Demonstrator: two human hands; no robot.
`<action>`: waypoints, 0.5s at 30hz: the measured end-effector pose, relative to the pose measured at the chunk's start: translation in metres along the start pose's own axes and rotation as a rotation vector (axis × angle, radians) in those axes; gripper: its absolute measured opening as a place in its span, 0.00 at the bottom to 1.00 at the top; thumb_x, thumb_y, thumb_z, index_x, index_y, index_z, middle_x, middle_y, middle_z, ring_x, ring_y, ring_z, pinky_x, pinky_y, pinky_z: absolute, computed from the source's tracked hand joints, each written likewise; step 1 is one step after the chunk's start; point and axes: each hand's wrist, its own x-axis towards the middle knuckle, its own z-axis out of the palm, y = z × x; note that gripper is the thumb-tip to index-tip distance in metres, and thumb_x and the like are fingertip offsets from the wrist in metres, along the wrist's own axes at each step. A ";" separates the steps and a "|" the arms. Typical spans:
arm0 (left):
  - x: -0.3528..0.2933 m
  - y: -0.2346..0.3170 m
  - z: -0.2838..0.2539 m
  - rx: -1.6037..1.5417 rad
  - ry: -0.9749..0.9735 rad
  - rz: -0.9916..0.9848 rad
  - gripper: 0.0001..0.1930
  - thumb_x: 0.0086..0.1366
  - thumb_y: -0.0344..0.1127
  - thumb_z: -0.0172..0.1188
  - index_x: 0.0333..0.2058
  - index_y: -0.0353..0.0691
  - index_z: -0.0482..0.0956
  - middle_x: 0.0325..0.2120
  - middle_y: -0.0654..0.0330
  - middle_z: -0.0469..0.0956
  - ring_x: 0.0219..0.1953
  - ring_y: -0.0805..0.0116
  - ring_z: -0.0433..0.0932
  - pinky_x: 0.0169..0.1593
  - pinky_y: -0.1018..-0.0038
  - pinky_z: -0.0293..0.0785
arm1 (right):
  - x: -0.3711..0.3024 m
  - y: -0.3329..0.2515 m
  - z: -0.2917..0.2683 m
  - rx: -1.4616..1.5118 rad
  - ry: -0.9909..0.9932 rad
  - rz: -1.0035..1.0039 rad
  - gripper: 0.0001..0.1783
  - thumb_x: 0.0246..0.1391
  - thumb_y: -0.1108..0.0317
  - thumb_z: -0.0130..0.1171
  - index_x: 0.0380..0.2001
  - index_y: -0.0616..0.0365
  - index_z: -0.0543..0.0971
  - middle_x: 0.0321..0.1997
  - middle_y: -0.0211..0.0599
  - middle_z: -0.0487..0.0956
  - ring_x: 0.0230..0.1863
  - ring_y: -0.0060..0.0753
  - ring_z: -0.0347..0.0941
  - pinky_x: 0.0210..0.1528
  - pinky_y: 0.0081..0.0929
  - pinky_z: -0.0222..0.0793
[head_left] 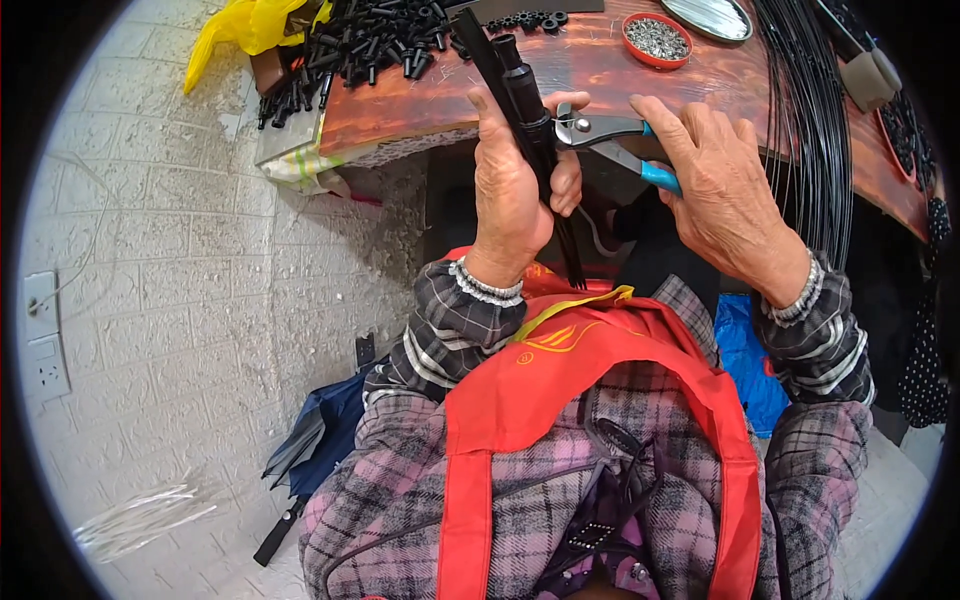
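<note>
My left hand (512, 195) is wrapped round a bundle of long black strips or cables, upright and tilted slightly left, along with a stepped black tube (518, 85). The strands run down below the hand toward the red apron (560, 370). In my right hand (730, 195) are pliers (655, 172) with blue-grip handles. Their metal jaws touch or lie right beside the black tube's lower end, near my left fingertips. What exactly lies between the jaws is too small to make out.
The reddish wooden table (450, 95) holds a heap of black plastic fittings (385, 35), a red bowl (689, 50) of small metal pieces, and long black cables (815, 130) draping over its edge. A yellow bag (238, 28) is at far left. A dotted garment (922, 340) shows at right.
</note>
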 end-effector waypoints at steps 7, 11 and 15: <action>0.001 -0.001 0.000 0.043 0.009 0.039 0.41 0.54 0.70 0.27 0.37 0.35 0.72 0.05 0.67 0.57 0.07 0.79 0.54 0.12 0.82 0.52 | -0.001 0.005 0.019 0.043 0.134 -0.017 0.36 0.31 0.74 0.60 0.49 0.60 0.60 0.31 0.41 0.64 0.33 0.40 0.63 0.34 0.32 0.60; -0.001 0.000 0.000 0.052 0.002 0.042 0.41 0.54 0.70 0.27 0.37 0.35 0.72 0.05 0.67 0.56 0.07 0.78 0.54 0.12 0.82 0.52 | 0.001 0.007 0.015 -0.041 0.160 -0.031 0.37 0.31 0.77 0.58 0.50 0.60 0.59 0.32 0.42 0.64 0.33 0.40 0.64 0.34 0.32 0.61; -0.001 0.000 0.002 0.058 0.011 0.040 0.40 0.54 0.70 0.28 0.38 0.35 0.72 0.05 0.67 0.57 0.07 0.78 0.54 0.12 0.81 0.52 | 0.002 0.011 0.014 -0.108 0.170 -0.026 0.40 0.31 0.79 0.59 0.52 0.58 0.57 0.32 0.40 0.64 0.33 0.41 0.64 0.35 0.32 0.60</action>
